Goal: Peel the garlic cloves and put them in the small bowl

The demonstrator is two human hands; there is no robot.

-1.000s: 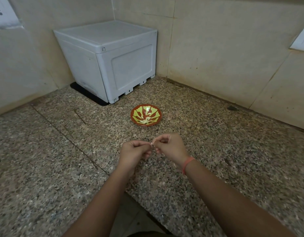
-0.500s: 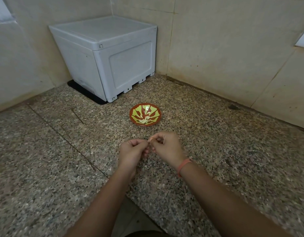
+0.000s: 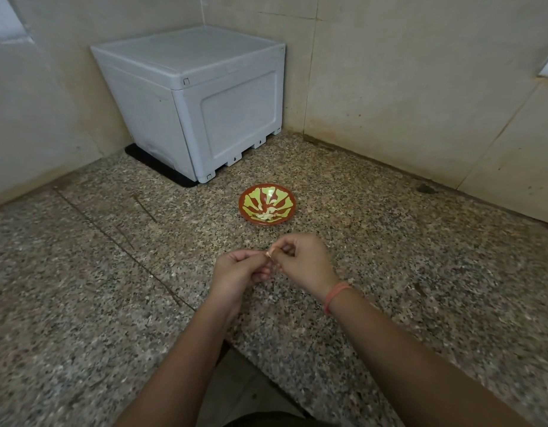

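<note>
Head view: both hands meet just above the counter (image 3: pixel 106 291), near the bowl (image 3: pixel 267 204) but apart from it. The left hand (image 3: pixel 238 269) and right hand (image 3: pixel 303 263) are both curled, fingertips pinching one clove (image 3: pixel 272 253) between them; it is mostly hidden, so how much skin remains I cannot tell. A slip looks like the main risk: the clove is small and held only by fingertips, so a hard pull on the skin could flick it onto the counter or over the near edge. Loose skin might also drop among the peeled pieces. The bowl holds a few pale peeled cloves (image 3: pixel 268 214), low against its near side.
</note>
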